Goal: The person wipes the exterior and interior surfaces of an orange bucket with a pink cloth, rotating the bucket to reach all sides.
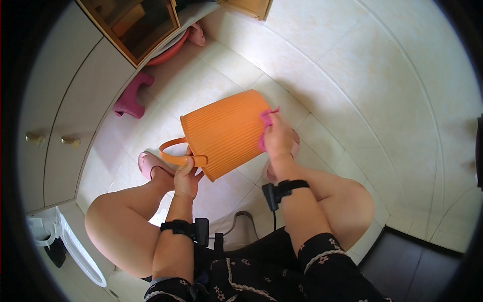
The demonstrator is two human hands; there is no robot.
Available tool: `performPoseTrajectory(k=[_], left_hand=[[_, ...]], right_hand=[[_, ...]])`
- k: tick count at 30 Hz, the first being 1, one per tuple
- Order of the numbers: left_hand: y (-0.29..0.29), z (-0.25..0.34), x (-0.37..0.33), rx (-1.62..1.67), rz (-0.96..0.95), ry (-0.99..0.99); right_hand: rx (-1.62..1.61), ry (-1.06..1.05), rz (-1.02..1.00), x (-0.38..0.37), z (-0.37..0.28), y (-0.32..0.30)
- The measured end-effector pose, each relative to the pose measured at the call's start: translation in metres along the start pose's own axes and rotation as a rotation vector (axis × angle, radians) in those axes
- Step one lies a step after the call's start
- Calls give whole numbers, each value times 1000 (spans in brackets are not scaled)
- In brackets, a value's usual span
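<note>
An orange ribbed plastic bucket [229, 133] is held on its side in front of me, its handle end toward my left and its other end toward my right. My left hand [187, 178] grips it at the rim, beside the base of the curved orange handle [173, 156], with the thumb on the handle's end. Bunched in my right hand [279, 138] is a pink cloth [263, 133], pressed against the bucket's right end. The fingers of that hand are partly hidden by its back.
Pale floor tiles lie below, with my pink slippers [150, 165] on them. A magenta stool [134, 96] and a red basin [170, 53] stand by the white cabinet [75, 121] at left. A tiled wall [362, 65] rises at right; a dark panel [407, 259] lies lower right.
</note>
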State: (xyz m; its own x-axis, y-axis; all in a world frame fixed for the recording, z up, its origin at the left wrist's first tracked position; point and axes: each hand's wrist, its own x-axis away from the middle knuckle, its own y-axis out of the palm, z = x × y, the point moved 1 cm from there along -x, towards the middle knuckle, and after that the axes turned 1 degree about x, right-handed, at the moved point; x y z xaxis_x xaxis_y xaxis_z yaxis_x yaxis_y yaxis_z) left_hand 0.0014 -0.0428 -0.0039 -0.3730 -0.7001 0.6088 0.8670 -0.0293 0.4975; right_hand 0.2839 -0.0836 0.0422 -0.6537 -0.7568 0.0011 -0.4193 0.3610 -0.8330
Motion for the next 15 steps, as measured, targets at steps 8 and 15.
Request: performPoseTrajectory(k=[8,15], left_hand=[[9,3,5,0,-3,8],[13,4,7,4,48,10]], right_hand=[[-28,58,181,4,24,12],[57,-251,-22,50,-39,34]])
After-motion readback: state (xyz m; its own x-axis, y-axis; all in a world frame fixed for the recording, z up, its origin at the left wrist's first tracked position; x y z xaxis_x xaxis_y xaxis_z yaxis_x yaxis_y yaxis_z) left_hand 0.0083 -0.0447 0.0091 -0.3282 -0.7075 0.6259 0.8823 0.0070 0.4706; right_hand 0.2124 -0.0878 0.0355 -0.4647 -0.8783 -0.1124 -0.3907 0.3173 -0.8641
